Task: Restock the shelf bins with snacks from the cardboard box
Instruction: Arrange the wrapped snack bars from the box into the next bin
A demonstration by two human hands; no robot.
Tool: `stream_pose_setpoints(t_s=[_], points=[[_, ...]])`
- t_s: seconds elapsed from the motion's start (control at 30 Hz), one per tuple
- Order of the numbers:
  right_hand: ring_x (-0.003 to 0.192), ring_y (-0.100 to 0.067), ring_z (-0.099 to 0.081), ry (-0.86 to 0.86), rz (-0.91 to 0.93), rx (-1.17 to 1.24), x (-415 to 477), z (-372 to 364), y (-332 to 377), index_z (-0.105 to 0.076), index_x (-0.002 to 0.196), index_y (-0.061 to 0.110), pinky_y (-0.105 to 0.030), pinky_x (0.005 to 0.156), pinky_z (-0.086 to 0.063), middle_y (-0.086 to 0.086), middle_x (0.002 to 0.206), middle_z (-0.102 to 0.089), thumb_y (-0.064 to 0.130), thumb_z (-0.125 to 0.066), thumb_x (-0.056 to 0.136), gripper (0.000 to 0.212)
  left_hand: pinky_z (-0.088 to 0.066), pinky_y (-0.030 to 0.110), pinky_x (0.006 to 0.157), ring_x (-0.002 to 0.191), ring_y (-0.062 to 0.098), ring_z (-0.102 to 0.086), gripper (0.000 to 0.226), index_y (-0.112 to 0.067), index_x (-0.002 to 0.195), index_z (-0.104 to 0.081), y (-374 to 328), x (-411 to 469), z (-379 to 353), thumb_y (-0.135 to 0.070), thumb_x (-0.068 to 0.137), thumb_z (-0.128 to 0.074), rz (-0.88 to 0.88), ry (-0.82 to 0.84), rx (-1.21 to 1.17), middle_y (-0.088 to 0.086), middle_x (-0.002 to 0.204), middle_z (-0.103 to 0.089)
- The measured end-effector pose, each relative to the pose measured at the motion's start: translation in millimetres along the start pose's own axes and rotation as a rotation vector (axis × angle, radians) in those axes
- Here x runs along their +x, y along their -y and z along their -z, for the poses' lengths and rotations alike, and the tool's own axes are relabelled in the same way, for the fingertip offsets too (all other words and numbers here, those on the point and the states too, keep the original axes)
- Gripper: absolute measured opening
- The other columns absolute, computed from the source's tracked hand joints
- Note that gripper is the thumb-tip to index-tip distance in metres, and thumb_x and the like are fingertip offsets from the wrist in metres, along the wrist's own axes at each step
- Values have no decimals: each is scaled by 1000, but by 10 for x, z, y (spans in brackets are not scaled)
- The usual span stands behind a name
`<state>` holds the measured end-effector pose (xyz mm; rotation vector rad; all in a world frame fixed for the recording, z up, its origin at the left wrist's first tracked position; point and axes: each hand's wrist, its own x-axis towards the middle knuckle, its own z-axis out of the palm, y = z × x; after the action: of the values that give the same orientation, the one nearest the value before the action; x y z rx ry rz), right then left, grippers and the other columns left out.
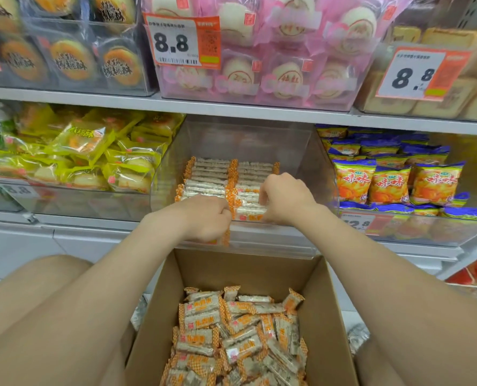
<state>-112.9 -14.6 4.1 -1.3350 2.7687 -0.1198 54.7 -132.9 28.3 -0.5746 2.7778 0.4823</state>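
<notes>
In clear bin (321, 168): left hand (207, 216), right hand (285, 196) grip flat packets (249, 210).

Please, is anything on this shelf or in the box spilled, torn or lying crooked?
Nothing stands out. The bars in the clear bin lie in two tidy rows, and those in the cardboard box are merely a loose heap. The left hand and right hand hold bars at the bin's front.
</notes>
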Motion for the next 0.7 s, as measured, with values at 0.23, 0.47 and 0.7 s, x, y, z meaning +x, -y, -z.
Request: stream_pose_setpoints(t_s=[0.23,0.47,0.7], points=[[89,-31,-65,-20,-144,-29,-26,-28,3,-65,98,17,-39,75,-52,-5,99,-66,33,-91,73,39,-47,39,90,107,24,-57,36,-21,109,-62,54,0,-62,-35,110,-29,-37,-56,-17,1,114,-64],[78,-26,-58,24,-260,96,-112,14,-108,-48,92,12,-30,57,-43,-8,96,-60,32,-91,73,51,-52,44,91,101,24,-57,36,-24,102,-63,69,-61,-98,-36,107,-29,-24,-134,-24,-2,103,-68],[68,-21,-63,60,-340,355,-86,40,-106,-62,79,9,-26,47,-42,-8,79,-67,32,-100,60,48,-51,42,84,98,24,-58,35,-24,97,-61,55,-61,-120,-36,107,-30,-34,-159,-30,0,103,-66]])
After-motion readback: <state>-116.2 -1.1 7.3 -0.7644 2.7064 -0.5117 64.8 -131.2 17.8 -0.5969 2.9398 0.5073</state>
